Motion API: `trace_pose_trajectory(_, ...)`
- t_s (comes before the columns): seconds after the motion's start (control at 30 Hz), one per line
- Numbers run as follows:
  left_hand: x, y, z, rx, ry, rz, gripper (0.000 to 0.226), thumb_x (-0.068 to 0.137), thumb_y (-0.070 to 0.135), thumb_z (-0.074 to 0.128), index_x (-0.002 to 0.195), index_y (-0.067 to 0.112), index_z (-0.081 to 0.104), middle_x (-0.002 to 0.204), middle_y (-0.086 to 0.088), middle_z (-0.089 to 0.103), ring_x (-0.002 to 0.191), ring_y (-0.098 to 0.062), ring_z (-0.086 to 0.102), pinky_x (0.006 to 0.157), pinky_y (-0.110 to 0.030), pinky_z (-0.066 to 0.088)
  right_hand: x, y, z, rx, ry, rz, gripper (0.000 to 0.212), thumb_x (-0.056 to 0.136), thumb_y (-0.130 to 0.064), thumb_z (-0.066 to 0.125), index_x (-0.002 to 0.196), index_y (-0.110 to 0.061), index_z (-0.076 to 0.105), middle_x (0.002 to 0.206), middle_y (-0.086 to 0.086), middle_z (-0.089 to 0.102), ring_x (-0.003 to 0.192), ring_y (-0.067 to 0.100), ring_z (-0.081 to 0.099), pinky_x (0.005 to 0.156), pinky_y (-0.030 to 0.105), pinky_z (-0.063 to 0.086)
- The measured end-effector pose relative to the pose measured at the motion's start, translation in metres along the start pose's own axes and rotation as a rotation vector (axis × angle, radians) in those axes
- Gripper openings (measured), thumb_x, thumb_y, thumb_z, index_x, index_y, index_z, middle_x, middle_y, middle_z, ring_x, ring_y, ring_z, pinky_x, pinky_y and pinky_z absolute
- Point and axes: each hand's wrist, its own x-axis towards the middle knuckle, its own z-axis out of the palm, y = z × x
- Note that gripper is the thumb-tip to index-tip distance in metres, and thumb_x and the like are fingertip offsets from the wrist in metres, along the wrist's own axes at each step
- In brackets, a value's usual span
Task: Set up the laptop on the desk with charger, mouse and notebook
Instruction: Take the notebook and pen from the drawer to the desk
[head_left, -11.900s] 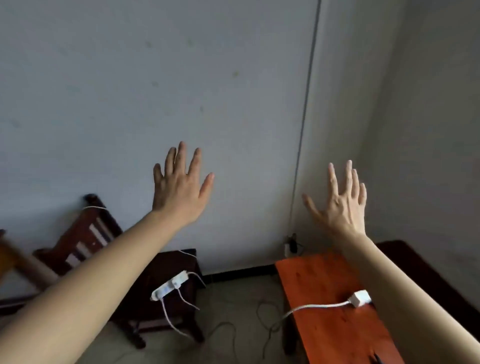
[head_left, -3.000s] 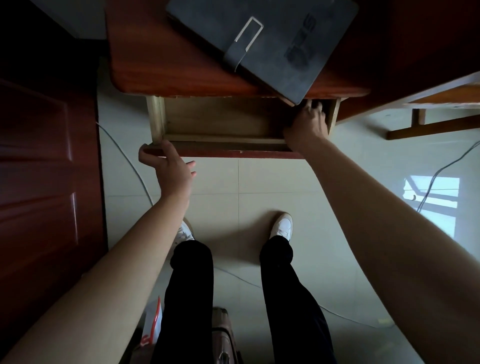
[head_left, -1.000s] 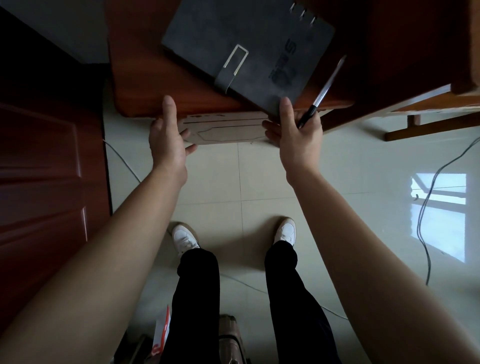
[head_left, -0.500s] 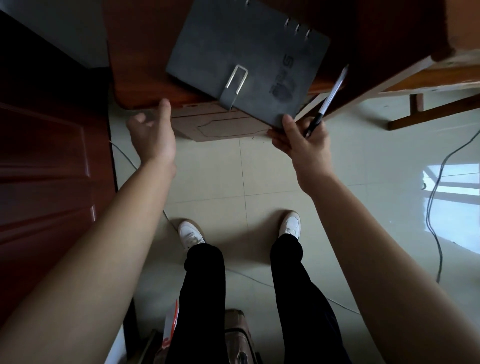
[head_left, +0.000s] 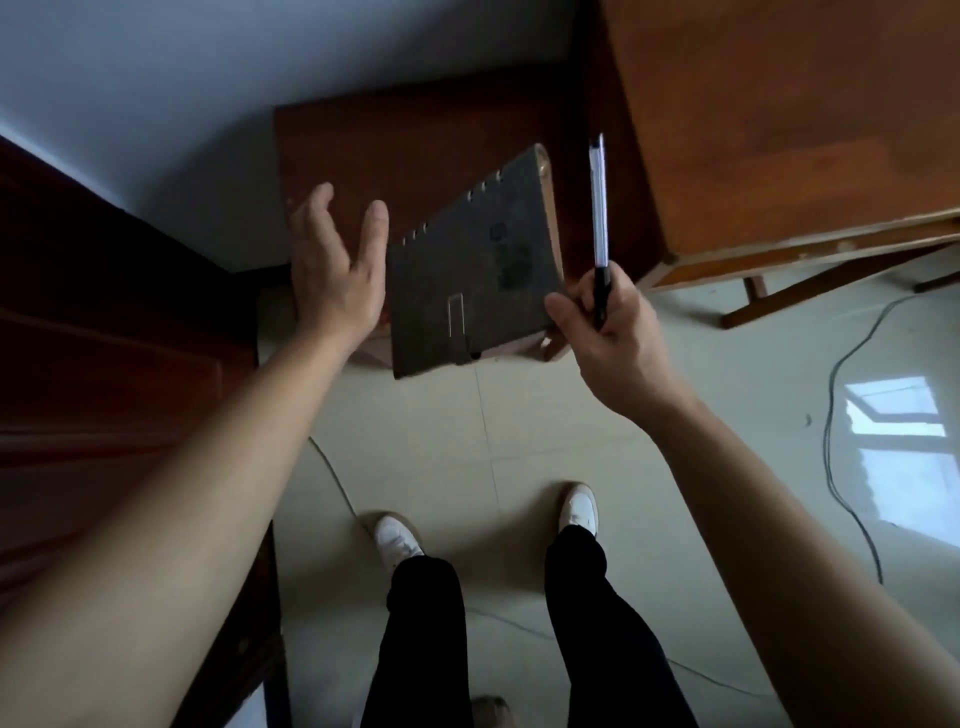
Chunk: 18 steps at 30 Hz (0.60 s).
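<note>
A person's right hand (head_left: 605, 325) is gripping a dark notebook (head_left: 470, 280) by its corner along with a pen (head_left: 598, 208), lifting it clear above the small bench (head_left: 415, 145). The left hand (head_left: 332, 270) is hovering with fingers spread at the notebook's nine o'clock edge, grasping nothing.

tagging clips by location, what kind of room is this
Most likely a plain room in a home or small office: pale tiled floor, bare light wall, a dark wooden side table beside a larger wooden desk, and a loose cable trailing across the tiles.
</note>
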Motion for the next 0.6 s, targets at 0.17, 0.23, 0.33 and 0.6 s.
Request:
trace_pose_trajectory(0.17, 0.013, 0.039, -0.065, -0.086, -0.28, 0.038, 0.063, 0.091, 0.074, 0.031, 0.111, 0.028, 0.068, 0.116, -0.004, 0.07, 0.116, -0.024, 0.06, 0.102, -0.045, 0.046, 0.003, -0.087, -0.032, -0.019, -0.121, -0.107, 0.032, 0.096, -0.014, 0.065, 0.077, -0.021, 0.041, 0.068, -0.008, 0.058, 0.067, 0.012, 0.065, 0.06, 0.029, 0.052)
trace_pose_trajectory(0.23, 0.009, 0.056, -0.09, -0.261, -0.412, -0.072, 0.056, 0.082, 0.081, 0.042, 0.102, 0.04, 0.074, 0.109, 0.01, 0.073, 0.112, -0.013, 0.065, 0.101, -0.037, 0.047, 0.0, -0.117, -0.04, 0.048, -0.164, -0.102, 0.029, 0.097, -0.01, 0.063, 0.079, -0.015, 0.041, 0.066, -0.012, 0.054, 0.062, 0.004, 0.057, 0.061, 0.018, 0.046)
trace_pose_trajectory(0.33, -0.002, 0.07, -0.115, -0.322, -0.407, -0.143, 0.061, 0.07, 0.079, 0.06, 0.093, 0.025, 0.076, 0.097, 0.003, 0.076, 0.097, -0.019, 0.071, 0.088, -0.035, 0.054, -0.006, -0.152, -0.048, 0.228, -0.161, -0.004, 0.029, 0.099, -0.019, 0.062, 0.08, -0.013, 0.04, 0.07, 0.008, 0.044, 0.067, 0.024, 0.048, 0.068, 0.033, 0.044)
trace_pose_trajectory(0.6, -0.057, 0.105, -0.132, -0.54, -0.254, -0.357, 0.062, 0.08, 0.071, 0.061, 0.079, 0.01, 0.073, 0.086, -0.007, 0.074, 0.087, -0.026, 0.069, 0.079, -0.042, 0.055, -0.059, -0.185, -0.06, 0.426, 0.271, 0.41, 0.07, 0.096, -0.071, 0.034, 0.085, -0.009, 0.065, 0.087, 0.011, 0.077, 0.082, 0.028, 0.074, 0.073, 0.037, 0.056)
